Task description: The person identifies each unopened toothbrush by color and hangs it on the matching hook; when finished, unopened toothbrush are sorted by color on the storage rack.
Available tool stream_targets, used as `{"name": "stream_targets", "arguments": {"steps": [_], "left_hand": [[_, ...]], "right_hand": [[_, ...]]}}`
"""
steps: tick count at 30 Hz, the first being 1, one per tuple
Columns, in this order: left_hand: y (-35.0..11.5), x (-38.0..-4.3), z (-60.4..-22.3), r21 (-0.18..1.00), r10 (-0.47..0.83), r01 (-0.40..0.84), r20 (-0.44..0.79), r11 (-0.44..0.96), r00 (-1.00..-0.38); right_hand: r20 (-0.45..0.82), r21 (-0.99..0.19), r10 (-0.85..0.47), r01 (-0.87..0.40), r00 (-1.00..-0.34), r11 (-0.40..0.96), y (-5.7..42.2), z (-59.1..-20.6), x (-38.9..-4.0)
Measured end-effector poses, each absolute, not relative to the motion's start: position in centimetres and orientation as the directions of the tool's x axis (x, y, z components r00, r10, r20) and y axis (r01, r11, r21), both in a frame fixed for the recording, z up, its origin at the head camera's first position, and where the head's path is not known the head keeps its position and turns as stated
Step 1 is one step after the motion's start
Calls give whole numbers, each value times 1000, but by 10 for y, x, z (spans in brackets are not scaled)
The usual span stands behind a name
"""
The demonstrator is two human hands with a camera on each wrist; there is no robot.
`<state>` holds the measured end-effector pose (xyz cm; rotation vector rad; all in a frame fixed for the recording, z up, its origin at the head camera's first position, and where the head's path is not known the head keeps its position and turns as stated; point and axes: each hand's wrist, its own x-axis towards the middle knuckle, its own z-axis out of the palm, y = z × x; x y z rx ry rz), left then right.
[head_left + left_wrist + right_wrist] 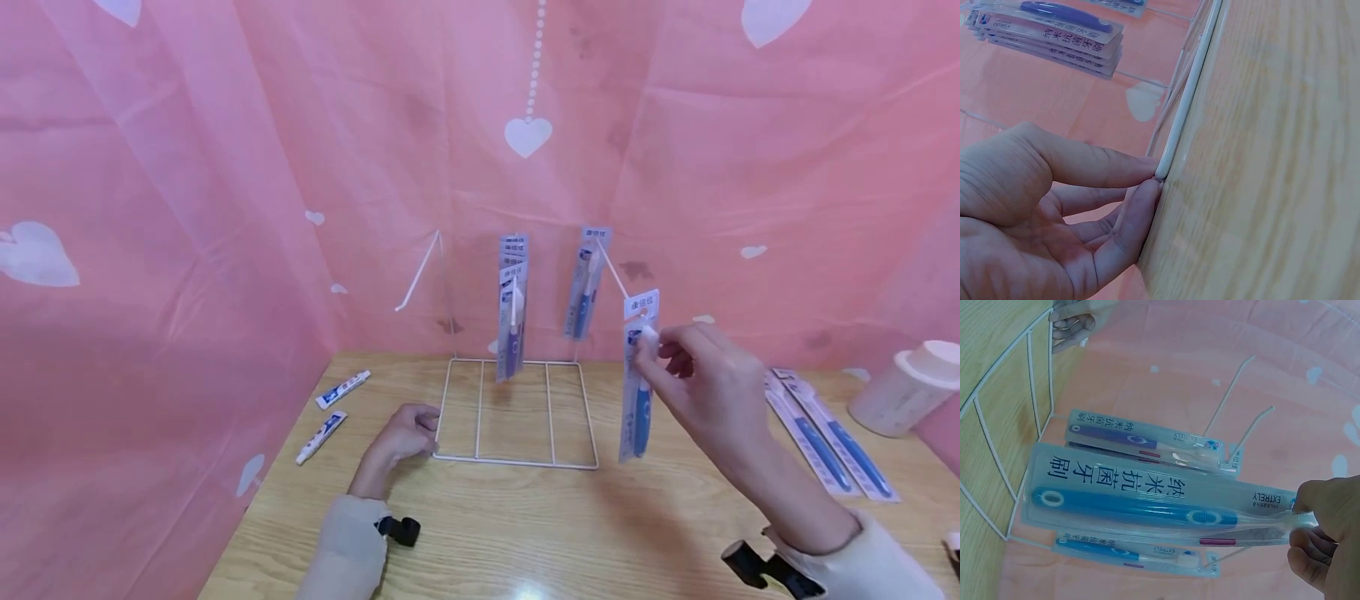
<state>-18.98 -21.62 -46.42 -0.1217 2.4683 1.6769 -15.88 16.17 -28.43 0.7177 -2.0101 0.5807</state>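
My right hand (pixel 708 379) pinches the upper part of a packaged blue toothbrush (pixel 632 408), which hangs upright at the front end of the display rack's right hook (pixel 613 271). The hook's tip is hidden by the package and fingers. Farther back on that hook hangs another blue toothbrush pack (pixel 583 287). Low on the left, my left hand (pixel 405 433) grips the front left corner of the white wire rack (pixel 517 461); the left wrist view shows thumb and finger at the wire (pixel 1179 125). Several packs with purple toothbrushes (pixel 512 333) hang on the middle hook.
The left hook (pixel 416 275) of the rack is bare. Two small toothpaste tubes (pixel 321 437) lie left of it. On the right, two packaged blue toothbrushes (pixel 832 442) lie beside a white bottle (pixel 903 392). A pink curtain (pixel 675 150) hangs behind the wooden table (pixel 517 533).
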Motion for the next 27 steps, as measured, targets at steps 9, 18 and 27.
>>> {"name": "stream_targets", "arguments": {"steps": [9,18,27], "left_hand": [[-218,-192,-465,906,33,-145,-172,398,-984],[-217,-192,-463,899,19,-164,-187,405,-982],[-217,-191,-462,899,20,-179,-203,400,-979]], "right_hand": [[879,-164,-214,-692,-426,703,159,-289,-160],[845,-193,-208,-644,-493,741,154,-292,-175],[790,-309,-153,-602,-594,736,144,-294,-218]]}}
